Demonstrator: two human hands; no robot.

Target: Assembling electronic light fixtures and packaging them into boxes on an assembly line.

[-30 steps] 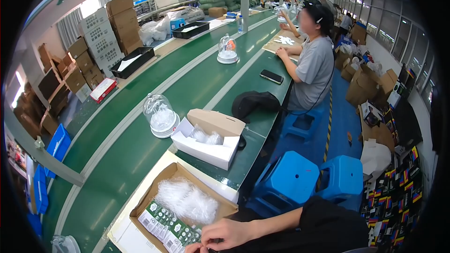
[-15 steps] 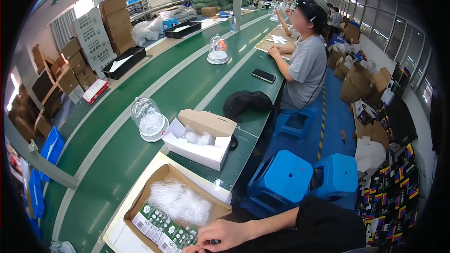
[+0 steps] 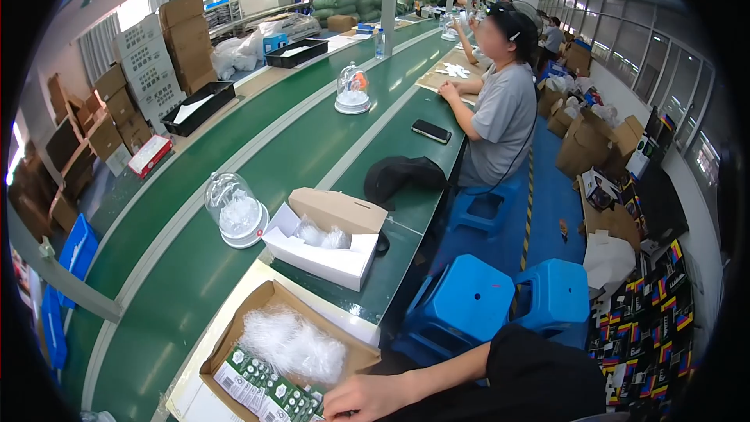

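My right hand [image 3: 366, 396] is at the lower edge, reaching in from the right in a black sleeve [image 3: 547, 375]. Its fingers are curled together beside the near corner of a shallow cardboard box [image 3: 215, 341]; the fingertips are partly cut off, so anything held is hidden. Inside the box lies a heap of thin clear-white plastic strands [image 3: 293, 344]. Green and white printed cards [image 3: 258, 387] fill the box's near side. My left hand is out of view.
An opened white carton [image 3: 320, 254] holds clear-wrapped items. Clear domes on white bases [image 3: 237, 211] [image 3: 352, 90] stand on the green conveyor [image 3: 289, 156]. A black cap [image 3: 402, 178], a phone [image 3: 431, 131], blue stools [image 3: 469, 297] and a seated co-worker [image 3: 500, 101] are to the right.
The whole view has shifted slightly, so things sit a little lower and further left. Fingertips seen beside my right hand at the lower edge have gone out of view.
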